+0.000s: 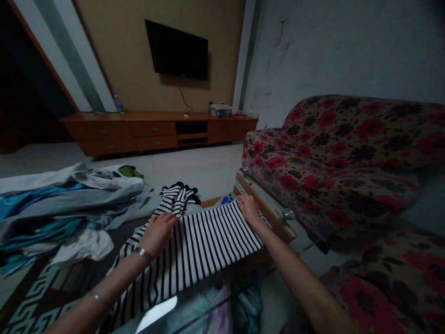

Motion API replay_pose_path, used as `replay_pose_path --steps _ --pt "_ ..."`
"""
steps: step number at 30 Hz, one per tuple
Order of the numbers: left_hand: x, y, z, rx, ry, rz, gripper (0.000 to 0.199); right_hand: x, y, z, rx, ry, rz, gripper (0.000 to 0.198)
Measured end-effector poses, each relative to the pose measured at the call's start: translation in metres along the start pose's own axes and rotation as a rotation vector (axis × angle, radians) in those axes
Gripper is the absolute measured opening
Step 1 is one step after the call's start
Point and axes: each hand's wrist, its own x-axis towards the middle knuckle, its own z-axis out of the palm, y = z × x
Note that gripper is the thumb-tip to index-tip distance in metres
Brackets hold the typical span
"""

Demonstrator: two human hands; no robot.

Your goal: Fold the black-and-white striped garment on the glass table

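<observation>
A black-and-white striped long-sleeved shirt (pixel 208 246) lies spread over the glass-topped table, its body stretched to the right and its bunched sleeves with black cuffs pointing away from me. My left hand (pixel 160 232), with a bracelet at the wrist, grips the shirt's far edge beside the sleeves; its fingertips are partly hidden. At the far right corner of the fabric, my right hand (pixel 248 209) has its fingers curled over the edge. Between the two hands the striped cloth is fairly flat.
A heap of clothes (pixel 73 204) covers the table's left side. To the right stands a flowered sofa (pixel 333 139), close to the table's metal-fitted corner. Beyond the floor is a low wooden cabinet (pixel 153 132) under a wall-mounted television (pixel 179 51). More cloth (pixel 248 301) shows below the glass.
</observation>
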Motion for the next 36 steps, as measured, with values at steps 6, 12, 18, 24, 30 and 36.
replay_pose_path --steps 6,12,18,24,30,36 --pt "0.045 0.016 0.018 0.111 0.019 0.035 0.027 0.025 0.01 0.006 -0.087 -0.177 0.104 0.011" --pt "0.049 0.012 0.023 0.152 0.014 0.015 0.021 0.023 0.019 0.007 0.11 -0.142 0.0 0.007" --pt "0.047 0.011 0.028 0.129 0.008 -0.043 0.022 0.036 0.024 0.013 0.211 -0.233 0.01 0.014" --pt "0.041 0.012 0.034 0.143 0.032 -0.082 0.03 0.046 0.021 0.011 0.207 -0.333 0.159 0.013" --pt "0.022 0.036 0.054 0.016 0.079 0.113 0.045 0.044 0.018 0.014 0.361 -0.29 0.236 0.017" --pt "0.005 0.04 0.067 -0.097 0.025 0.098 0.047 0.031 0.022 0.014 0.471 -0.247 0.362 0.029"
